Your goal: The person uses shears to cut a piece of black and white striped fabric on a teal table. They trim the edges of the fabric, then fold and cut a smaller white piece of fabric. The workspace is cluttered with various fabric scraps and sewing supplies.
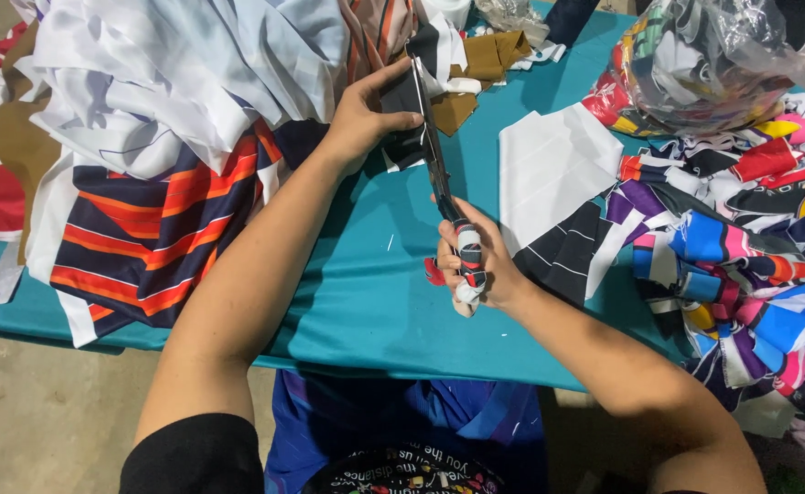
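Observation:
My left hand (363,114) pinches a dark piece of fabric (406,119) and holds it up at the far middle of the teal table (366,293). My right hand (477,261) grips the cloth-wrapped handles of large scissors (436,155). The long blades point away from me and run along the right edge of the dark fabric. A white cut fabric piece (549,169) lies just right of the scissors. A dark pinstriped piece (567,252) lies beside my right wrist.
White cloth (165,73) is heaped at the far left over navy and orange striped fabric (160,229). Colourful scraps (750,247) are piled at the right. A clear plastic bag of scraps (713,55) sits at the far right. Brown pieces (485,64) lie behind.

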